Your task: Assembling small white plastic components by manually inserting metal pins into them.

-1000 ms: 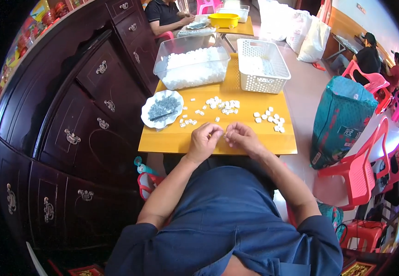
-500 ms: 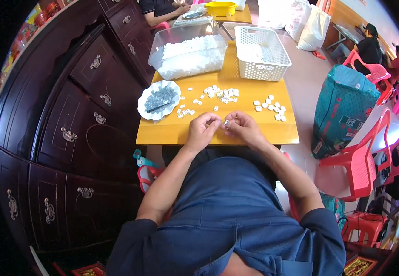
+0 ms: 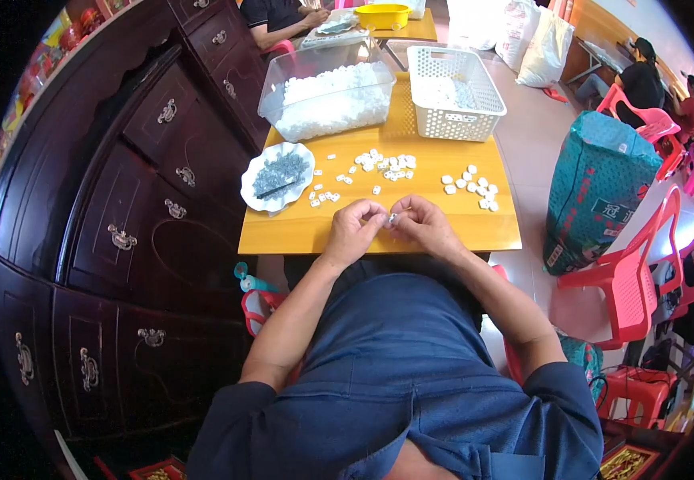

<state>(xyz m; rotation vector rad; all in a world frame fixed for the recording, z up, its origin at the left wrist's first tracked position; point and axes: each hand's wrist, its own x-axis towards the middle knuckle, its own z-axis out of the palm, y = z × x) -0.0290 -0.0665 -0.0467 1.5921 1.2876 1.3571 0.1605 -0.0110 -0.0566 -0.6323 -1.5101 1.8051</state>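
Over the table's near edge my two hands meet at their fingertips. My right hand [image 3: 425, 227] pinches a small white plastic piece [image 3: 392, 217], mostly hidden by the fingers. Close against it, my left hand [image 3: 355, 232] has thumb and forefinger pressed together; what they hold is too small to make out. Just beyond lie several loose white pieces with dark openings [image 3: 395, 164]. A separate group of plain-looking white pieces [image 3: 471, 185] lies to the right. On the left, a scalloped white dish [image 3: 301, 157] contains small greyish clear parts [image 3: 279, 172] and a thin dark stick [image 3: 275, 190].
A clear bin [image 3: 323, 124] full of white pieces and a perforated white basket [image 3: 463, 126] stand at the yellow table's [image 3: 315, 237] far side. Dark drawers [image 3: 147, 208] rise on the left. A green bag [image 3: 595, 192] and pink chairs [image 3: 627, 300] are right. Other people sit farther off.
Both hands stay almost in place, fingertips together. The small white piece sits slightly lower between them. The whole view has shifted a little.
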